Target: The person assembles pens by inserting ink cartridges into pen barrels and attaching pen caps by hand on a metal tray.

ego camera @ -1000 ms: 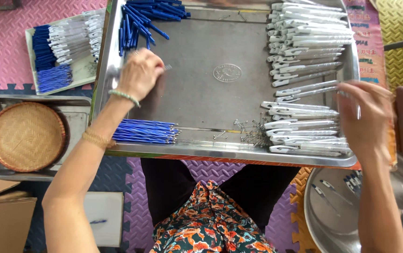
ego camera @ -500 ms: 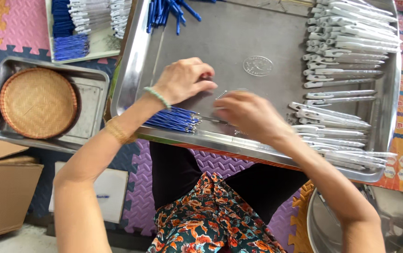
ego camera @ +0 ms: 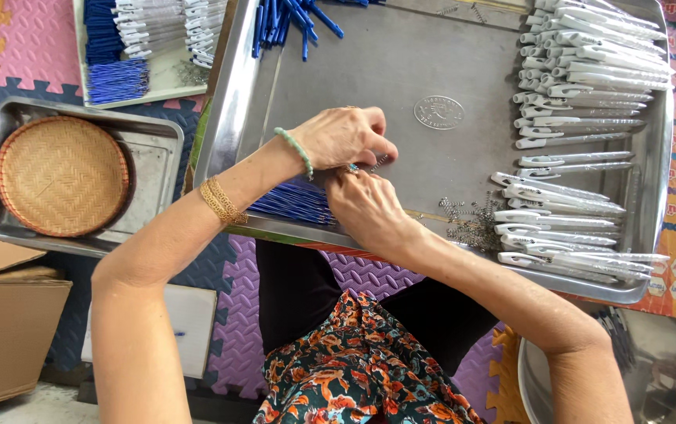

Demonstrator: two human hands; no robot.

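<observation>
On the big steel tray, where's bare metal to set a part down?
Bare metal on the steel tray lies between the blue pen parts at the top, the white pen barrels and the left hand. It's crowded beside the right hand: springs, blue refills.

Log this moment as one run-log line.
left hand: closed, meets right hand over steel tray | right hand: pinching small part, unclear | blue refills beneath | springs, white pen barrels to right
</observation>
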